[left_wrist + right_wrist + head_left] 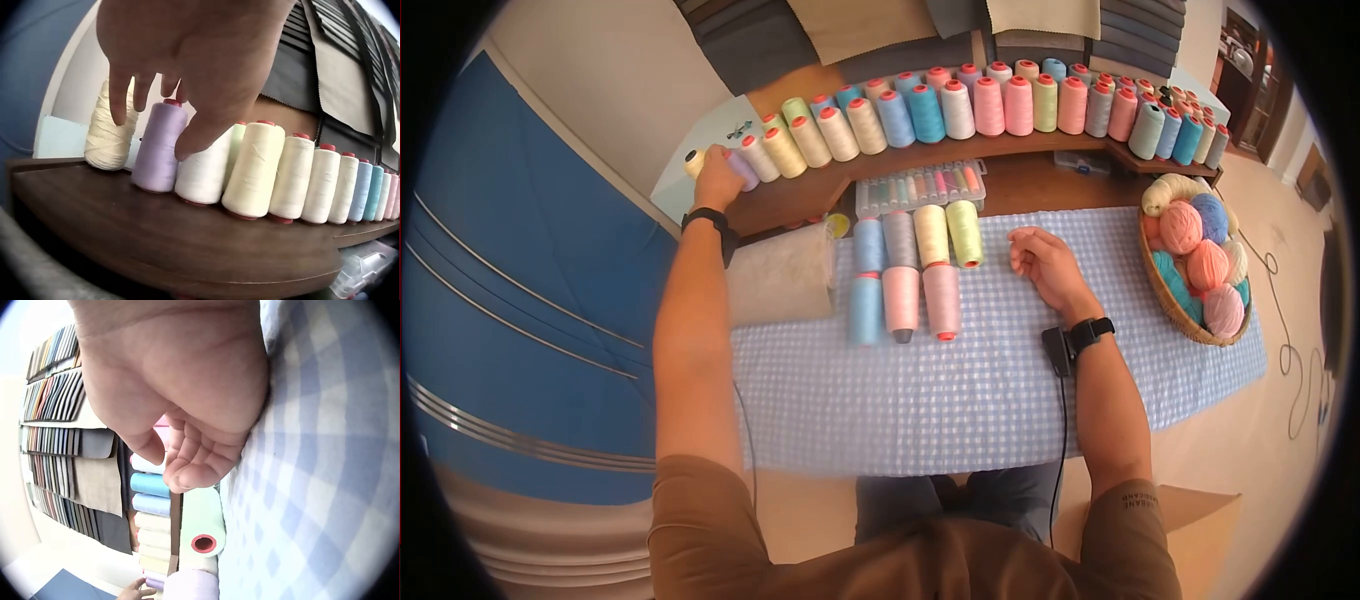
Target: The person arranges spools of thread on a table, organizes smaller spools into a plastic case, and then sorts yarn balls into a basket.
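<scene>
Left hand [718, 180] straddles lilac cone [155, 150], 11 o'clock from the body; fingers loose, contact unclear. Cream cone [105, 147] at its 9 o'clock, white cone [201, 175] at 3: narrow, high pinch looks safest. Right hand [1048, 266] on cloth [990, 400], half-curled, holding nothing.

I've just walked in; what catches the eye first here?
The rows of colourful thread spools on the brown shelf across the back. Next, the left hand at a purple spool near the shelf's left end, then the basket of yarn balls at the right of the checked cloth.
</scene>
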Motion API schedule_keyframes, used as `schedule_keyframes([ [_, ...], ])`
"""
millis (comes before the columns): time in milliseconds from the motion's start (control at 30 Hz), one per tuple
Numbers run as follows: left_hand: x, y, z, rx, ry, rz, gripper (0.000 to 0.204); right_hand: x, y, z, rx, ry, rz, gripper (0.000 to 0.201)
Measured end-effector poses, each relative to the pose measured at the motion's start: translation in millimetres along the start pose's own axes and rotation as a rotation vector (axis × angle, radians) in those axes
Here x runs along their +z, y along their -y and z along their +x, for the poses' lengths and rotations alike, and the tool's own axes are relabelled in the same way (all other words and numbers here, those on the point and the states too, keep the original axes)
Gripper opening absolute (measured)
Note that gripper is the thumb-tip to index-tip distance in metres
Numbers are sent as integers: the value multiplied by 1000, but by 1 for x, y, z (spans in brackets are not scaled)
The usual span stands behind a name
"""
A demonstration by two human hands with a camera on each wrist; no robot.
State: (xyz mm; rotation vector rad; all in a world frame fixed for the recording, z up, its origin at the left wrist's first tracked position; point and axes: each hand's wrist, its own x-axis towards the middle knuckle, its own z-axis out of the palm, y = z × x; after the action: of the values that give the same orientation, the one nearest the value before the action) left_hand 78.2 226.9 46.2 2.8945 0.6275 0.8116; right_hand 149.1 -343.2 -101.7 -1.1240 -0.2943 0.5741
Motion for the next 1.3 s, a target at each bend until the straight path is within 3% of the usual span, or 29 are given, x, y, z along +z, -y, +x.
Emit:
schedule_keyframes([
  [133, -1, -7, -12, -36, 17, 19, 40, -3, -2, 1, -2, 15, 3, 19],
  [333, -14, -47, -66, -14, -213, 36, 43, -3, -1, -1, -8, 24, 12, 18],
  [367, -16, -60, -80, 87, -282, -29, 49, -3, -1, 0, -8, 26, 11, 18],
  [467, -31, -130, -120, 269, -296, -72, 51, -3, -1, 0, 0, 14, 10, 17],
  [633, -40, -269, -183, 582, -169, -293, 38, -5, -3, 0, -20, 20, 22, 20],
  [767, 4, -344, -201, 754, -99, -303, 31, -8, -2, -1, -61, 59, 80, 25],
  [833, 32, -366, -202, 819, -86, -299, 31, -5, -2, 0, -62, -11, 104, 29],
  [1000, 78, -375, -213, 795, 6, -200, 30, -4, -8, 4, -109, -119, -3, 37],
  [1300, 87, -356, -209, 661, 208, -311, 26, 5, -10, 3, -185, -188, -269, 42],
])
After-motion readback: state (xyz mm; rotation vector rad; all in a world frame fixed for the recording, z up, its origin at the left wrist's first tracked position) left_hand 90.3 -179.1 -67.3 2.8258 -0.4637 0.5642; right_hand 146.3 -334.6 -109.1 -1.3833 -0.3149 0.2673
